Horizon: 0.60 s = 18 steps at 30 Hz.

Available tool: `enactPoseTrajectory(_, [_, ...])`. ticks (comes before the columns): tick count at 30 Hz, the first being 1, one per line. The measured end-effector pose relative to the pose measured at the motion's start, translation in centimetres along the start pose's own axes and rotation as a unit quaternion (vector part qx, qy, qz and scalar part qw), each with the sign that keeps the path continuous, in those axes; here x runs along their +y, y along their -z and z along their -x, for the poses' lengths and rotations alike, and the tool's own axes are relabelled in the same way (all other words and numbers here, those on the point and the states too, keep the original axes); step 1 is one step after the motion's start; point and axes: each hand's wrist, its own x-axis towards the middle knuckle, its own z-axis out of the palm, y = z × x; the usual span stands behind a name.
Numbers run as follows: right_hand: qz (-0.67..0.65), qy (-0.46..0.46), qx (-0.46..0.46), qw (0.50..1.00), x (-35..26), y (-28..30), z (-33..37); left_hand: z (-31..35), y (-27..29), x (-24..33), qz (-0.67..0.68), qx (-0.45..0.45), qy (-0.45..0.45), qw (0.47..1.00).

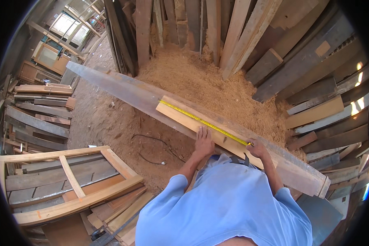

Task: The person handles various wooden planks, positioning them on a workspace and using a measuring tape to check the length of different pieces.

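Note:
A pale wooden board (180,117) lies along a long grey-brown plank bench (115,87) in front of me. A yellow tape measure (205,122) is stretched along the top of the board, from its far left end towards my right hand (256,148). That hand is closed around the tape's right end, and its case is mostly hidden by the fingers. My left hand (204,141) rests on the board's near edge just below the tape, fingers stretched out. A dark knot marks the wood between my two hands.
Sawdust (184,74) covers the ground beyond the bench, with planks (266,65) leaning upright behind it. Stacked timber lines the right side. A wooden frame (71,176) lies over boards at the lower left. A dark cable (149,137) lies on the dirt floor.

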Motion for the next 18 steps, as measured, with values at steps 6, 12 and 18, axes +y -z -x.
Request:
enactPoseTrajectory(6, [-0.050, 0.031, 0.077, 0.995, 8.2, -0.4, 3.8, 0.3, -1.9, -1.5, -0.032, 0.056, -0.045, 0.997])
enactPoseTrajectory(12, [-0.066, -0.115, 0.104, 0.986, 15.6, 2.1, 11.2, 0.0, -0.3, -0.3, -0.041, -0.002, -0.035, 0.999])
enactPoseTrajectory(18, [-0.014, -0.176, 0.177, 0.968, 18.5, 3.6, 15.2, -0.3, 0.9, 0.1, -0.040, -0.072, -0.019, 0.996])
